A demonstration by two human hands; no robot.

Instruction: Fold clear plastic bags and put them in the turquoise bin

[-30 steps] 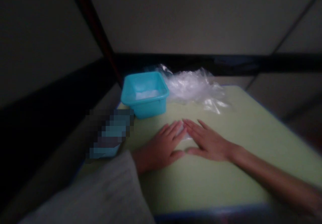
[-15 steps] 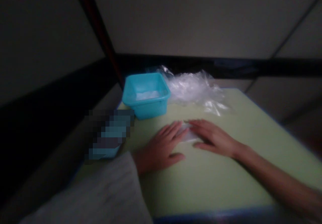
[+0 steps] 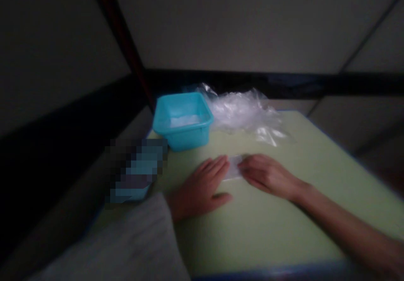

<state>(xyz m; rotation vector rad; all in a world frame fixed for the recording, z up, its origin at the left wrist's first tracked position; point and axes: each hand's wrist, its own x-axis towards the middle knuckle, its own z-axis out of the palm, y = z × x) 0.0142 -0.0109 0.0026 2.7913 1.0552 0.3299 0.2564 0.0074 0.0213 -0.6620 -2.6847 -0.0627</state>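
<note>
A small, flat, whitish see-through piece (image 3: 233, 168), which looks like a plastic bag, lies on the yellow-green table (image 3: 252, 226). Its left end is under the fingers of my left hand (image 3: 203, 188), which lies flat with the thumb apart. At the other end is my right hand (image 3: 265, 175), its fingers curled and drawn together on the edge of the piece. The right fingertips are partly hidden and blurred.
Beyond my left hand stands a turquoise plastic basket (image 3: 188, 140) with white material inside. A heap of crumpled clear plastic (image 3: 243, 110) lies to its right. A pixelated bluish object (image 3: 139, 173) sits at the table's left edge. Walls stand close behind.
My right hand has gone from stretched fingers over the whitish piece to curled fingers at its right end, baring more of it. My left hand stays nearly still, its fingers closer together.
</note>
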